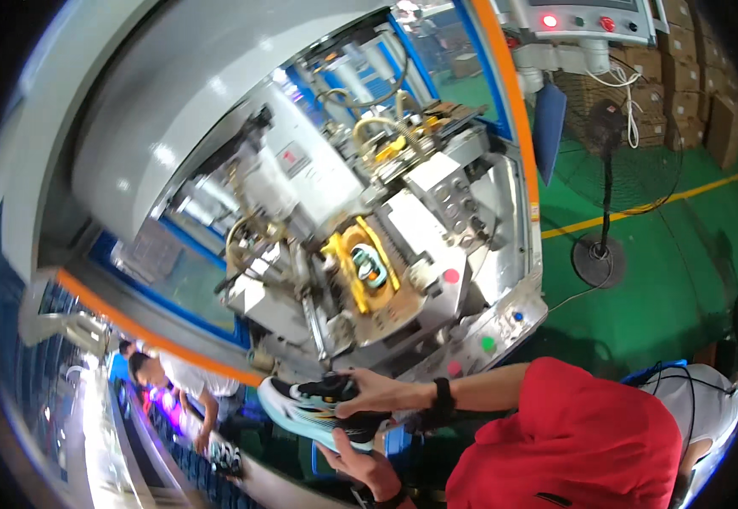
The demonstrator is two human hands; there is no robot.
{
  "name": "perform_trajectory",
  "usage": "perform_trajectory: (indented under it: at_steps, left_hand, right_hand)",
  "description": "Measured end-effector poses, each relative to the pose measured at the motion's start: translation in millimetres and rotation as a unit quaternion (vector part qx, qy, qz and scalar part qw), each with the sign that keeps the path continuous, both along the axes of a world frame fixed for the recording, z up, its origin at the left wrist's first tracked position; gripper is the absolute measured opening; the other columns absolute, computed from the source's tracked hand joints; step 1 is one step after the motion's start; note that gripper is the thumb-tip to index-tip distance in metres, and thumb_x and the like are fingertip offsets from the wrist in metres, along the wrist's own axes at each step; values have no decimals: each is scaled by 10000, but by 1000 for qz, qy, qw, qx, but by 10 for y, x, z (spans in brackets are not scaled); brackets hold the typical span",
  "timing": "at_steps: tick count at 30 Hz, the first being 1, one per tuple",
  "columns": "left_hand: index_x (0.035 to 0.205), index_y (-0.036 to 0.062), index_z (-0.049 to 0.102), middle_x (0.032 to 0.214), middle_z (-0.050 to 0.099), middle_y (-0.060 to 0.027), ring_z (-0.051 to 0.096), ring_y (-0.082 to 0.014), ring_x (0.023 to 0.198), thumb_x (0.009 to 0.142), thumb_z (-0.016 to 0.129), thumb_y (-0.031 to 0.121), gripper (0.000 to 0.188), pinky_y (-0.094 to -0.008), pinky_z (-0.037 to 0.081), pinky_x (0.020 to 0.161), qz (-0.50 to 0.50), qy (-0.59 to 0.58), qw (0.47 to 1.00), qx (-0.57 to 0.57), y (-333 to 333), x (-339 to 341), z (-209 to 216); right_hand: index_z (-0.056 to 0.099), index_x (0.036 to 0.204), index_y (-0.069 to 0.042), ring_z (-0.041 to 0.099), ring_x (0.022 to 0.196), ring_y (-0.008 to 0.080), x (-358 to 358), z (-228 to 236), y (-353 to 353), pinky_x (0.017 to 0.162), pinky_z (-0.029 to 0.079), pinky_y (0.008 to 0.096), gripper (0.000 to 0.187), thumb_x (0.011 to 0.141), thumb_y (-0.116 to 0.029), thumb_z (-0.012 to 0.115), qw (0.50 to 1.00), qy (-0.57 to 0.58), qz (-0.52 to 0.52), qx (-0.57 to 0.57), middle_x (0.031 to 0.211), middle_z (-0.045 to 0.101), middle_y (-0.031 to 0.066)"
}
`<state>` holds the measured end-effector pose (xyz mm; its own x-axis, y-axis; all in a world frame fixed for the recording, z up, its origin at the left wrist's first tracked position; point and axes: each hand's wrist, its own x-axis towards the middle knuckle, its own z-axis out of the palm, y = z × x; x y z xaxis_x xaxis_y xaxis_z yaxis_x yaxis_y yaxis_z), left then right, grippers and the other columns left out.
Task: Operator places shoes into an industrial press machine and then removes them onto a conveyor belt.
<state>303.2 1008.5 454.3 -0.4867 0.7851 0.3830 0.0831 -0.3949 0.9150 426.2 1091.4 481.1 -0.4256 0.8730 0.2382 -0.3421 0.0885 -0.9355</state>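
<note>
Both hands hold a sneaker [288, 416] in front of the machine. Its upper is black and white, its thick sole pale blue, and its toe points left. My right hand [375, 393] comes in from the right under a red sleeve and grips the upper near the laces. Lower down, my left hand [360, 469] is closed around the heel end and sole. Dark bands circle both wrists. Beyond the hands, inside the machine, a pale blue shoe-shaped piece with an orange spot [370, 265] lies between yellow bars [350, 276] in a fixture.
An orange-edged machine frame [517, 110] surrounds the fixture. A control panel [585, 21] and a standing fan [600, 259] are at right, with cardboard boxes [683, 102] behind. At left, a co-worker in white [195, 377] leans over a line near another shoe [225, 459]. Someone in white [704, 394] is at right.
</note>
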Motion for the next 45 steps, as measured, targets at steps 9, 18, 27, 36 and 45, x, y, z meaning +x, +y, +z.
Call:
perform_trajectory:
  at_steps: [9, 18, 27, 36, 45]
  left_hand:
    - [1430, -26, 371, 1278, 550, -147, 538, -212, 1122, 982, 523, 318, 585, -326, 449, 927, -316, 84, 921, -211, 1144, 1020, -27]
    - [975, -16, 575, 823, 599, -13, 542, -60, 734, 915, 664, 302, 335, -223, 417, 606, -166, 147, 930, -293, 3622, 960, -962]
    - [1193, -88, 446, 1088, 624, -291, 608, -430, 1038, 774, 721, 283, 623, -489, 483, 893, -82, 401, 843, -348, 4852, 1620, -1591]
    - [988, -18, 656, 918, 695, -98, 685, -219, 764, 869, 691, 162, 219, -381, 563, 605, -349, -264, 825, -357, 3775, 732, -914]
    - [1301, -72, 484, 1155, 615, -105, 629, -196, 992, 860, 574, 25, 460, -333, 492, 924, -229, -231, 872, -366, 1485, -779, -36]
  right_hand:
    - [598, 1212, -12, 575, 1042, 166, 1588, -520, 536, 950, 447, 316, 589, 676, -181, 773, 950, -51, -307, -18, 1098, 636, 56]
    - [560, 1216, -2, 582, 981, 144, 2660, -547, 799, 901, 461, 275, 594, 661, -127, 730, 869, -84, -486, -45, 1100, 615, 84]
    - [567, 1207, 6, 599, 907, 140, 2814, -389, 1191, 843, 484, 264, 528, 694, -69, 669, 774, -232, -587, -52, 1030, 629, 83]
    - [589, 995, 92, 656, 894, 323, 2464, -56, 3249, 779, 517, 374, 594, 606, -327, 750, 746, -531, -400, -45, 966, 647, 258]
    - [591, 1099, 54, 655, 1029, 366, 903, -1275, 4313, 900, 510, 423, 410, 774, -197, 596, 689, -647, -326, -12, 1071, 658, 278]
